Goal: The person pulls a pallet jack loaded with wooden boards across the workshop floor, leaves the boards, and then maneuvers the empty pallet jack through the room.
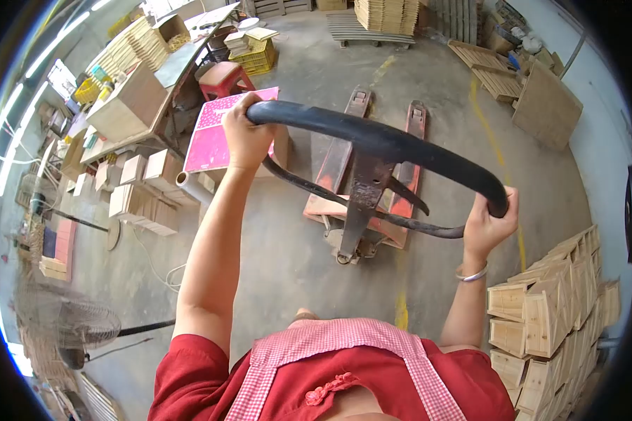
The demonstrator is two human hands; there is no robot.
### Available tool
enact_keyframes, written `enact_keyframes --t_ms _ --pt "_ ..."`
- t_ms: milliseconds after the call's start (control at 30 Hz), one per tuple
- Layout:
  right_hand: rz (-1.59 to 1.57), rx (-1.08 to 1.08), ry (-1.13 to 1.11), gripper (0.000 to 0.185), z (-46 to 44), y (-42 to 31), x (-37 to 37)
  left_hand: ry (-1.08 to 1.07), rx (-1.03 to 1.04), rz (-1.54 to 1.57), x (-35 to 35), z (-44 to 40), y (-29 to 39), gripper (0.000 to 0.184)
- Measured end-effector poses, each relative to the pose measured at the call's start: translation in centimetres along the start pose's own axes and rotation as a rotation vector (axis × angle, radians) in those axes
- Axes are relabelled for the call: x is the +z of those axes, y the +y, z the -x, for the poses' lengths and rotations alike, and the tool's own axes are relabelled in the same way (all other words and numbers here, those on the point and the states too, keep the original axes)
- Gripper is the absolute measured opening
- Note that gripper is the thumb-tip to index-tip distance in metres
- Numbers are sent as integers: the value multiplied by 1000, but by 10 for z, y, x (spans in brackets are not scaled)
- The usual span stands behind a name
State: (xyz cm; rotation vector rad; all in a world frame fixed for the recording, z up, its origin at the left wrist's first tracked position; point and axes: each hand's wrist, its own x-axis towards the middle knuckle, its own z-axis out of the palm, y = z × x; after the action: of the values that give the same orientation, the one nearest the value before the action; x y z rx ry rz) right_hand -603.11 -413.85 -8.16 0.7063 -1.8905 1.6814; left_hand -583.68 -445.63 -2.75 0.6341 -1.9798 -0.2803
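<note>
Both my hands grip the black loop handle (379,133) of a pallet jack (336,168). My left hand (248,137) is closed around the handle's upper left corner. At its lower right corner my right hand (490,223) is wrapped round the bar, with a bracelet (472,275) on the wrist. A small lever (409,195) sticks out below the handle's middle. The jack's two worn red forks point away from me across the floor, and no load lies on them.
Left of the jack is a bright pink panel (207,144), with a red stool (225,78) behind it. Wooden boxes (151,200) stand below a workbench (179,70). Stacked wooden crates (541,316) rise close on my right. A fan (67,316) stands at left. Pallets (486,69) lean at the back right.
</note>
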Motion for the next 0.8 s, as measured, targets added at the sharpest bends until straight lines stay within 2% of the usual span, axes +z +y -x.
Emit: enact_keyframes --t_ms 33,133,200,300,367,467,533,633,700,767,800 --pt "20 1 21 19 -12 14 11 -17 14 19 18 -12 -5 19" --pt "111 -22 65 18 -49 54 43 -63 -121 85 65 -39 -6 15" --pt "142 57 83 19 -69 70 63 -80 -94 78 101 -56 -17 16" --pt "263 -43 164 21 -81 86 92 -116 -116 185 161 -99 -43 17" --pt "378 -38 100 22 -80 91 103 -242 -94 234 202 -129 -66 18" --pt "365 -30 111 20 -106 110 127 -264 -85 310 291 -167 -75 20" --pt "388 103 203 19 -131 128 141 -306 -69 365 346 -190 -68 20" --pt "519 -8 233 17 -149 171 148 -361 -24 412 416 -213 -64 19" --pt "560 41 194 19 -169 195 147 -357 -25 475 468 -228 -54 21" --pt "660 158 269 25 -197 227 145 -382 -32 467 511 -238 -36 23" --pt "643 85 283 29 -212 248 144 -411 -54 436 522 -245 -25 24"
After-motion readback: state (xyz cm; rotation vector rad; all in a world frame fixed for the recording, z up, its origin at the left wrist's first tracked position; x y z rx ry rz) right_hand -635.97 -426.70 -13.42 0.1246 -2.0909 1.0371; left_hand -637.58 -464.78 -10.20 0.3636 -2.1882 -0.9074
